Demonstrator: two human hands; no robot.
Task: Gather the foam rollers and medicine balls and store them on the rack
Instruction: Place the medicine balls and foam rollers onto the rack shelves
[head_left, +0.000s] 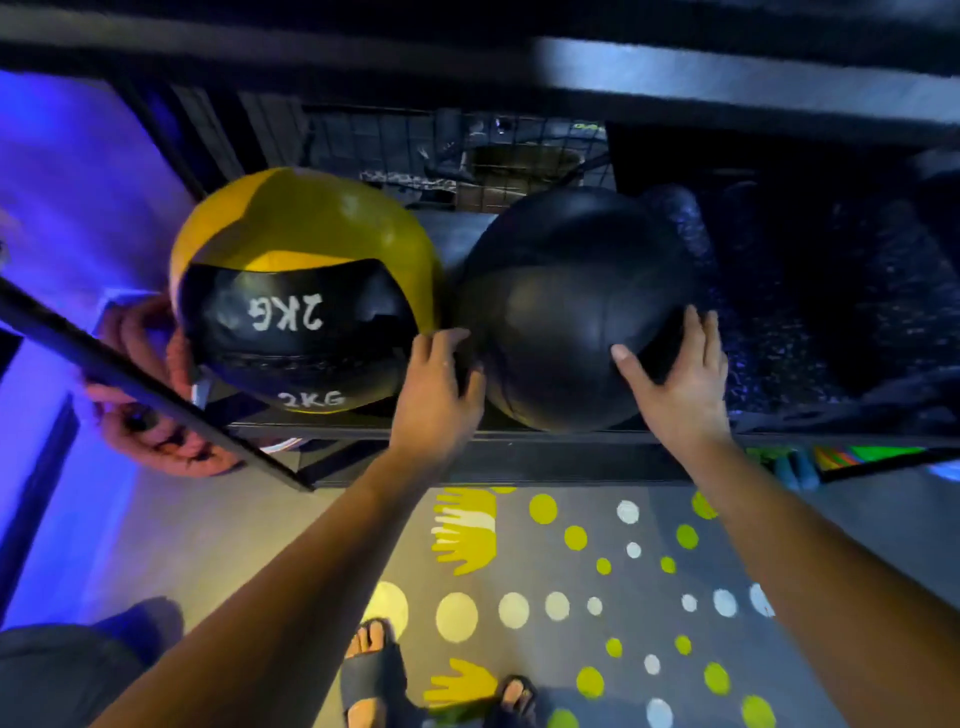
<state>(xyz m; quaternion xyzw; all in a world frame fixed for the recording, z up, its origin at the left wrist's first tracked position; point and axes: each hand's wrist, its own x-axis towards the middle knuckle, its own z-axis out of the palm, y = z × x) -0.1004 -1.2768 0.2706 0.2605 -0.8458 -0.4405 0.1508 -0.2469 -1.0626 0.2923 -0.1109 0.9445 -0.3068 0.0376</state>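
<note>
Item: black medicine ball (566, 306), held between both hands, no clench. R hand (680, 387) lay flat on ball's right-front face, fingers spread and straight, thumb pointing up-left. L hand (441, 387) pressed ball's left side, palm in, fingers following the curve into the gap toward the next ball. Ball sat on rack (561, 444) shelf, just behind front rail, approx. mid-shelf. Adjacent, left: yellow/black medicine ball (301, 291), marked "2KG" twice, touching or nearly touching the black one. Right of black ball: dark textured shapes (857, 296) on same shelf, type unclear. Far left: another pair of hands (150, 405), partly behind a diagonal bar. Below: dotted floor mat (561, 571) w/ hand-print marks; sandalled feet (371, 670).
</note>
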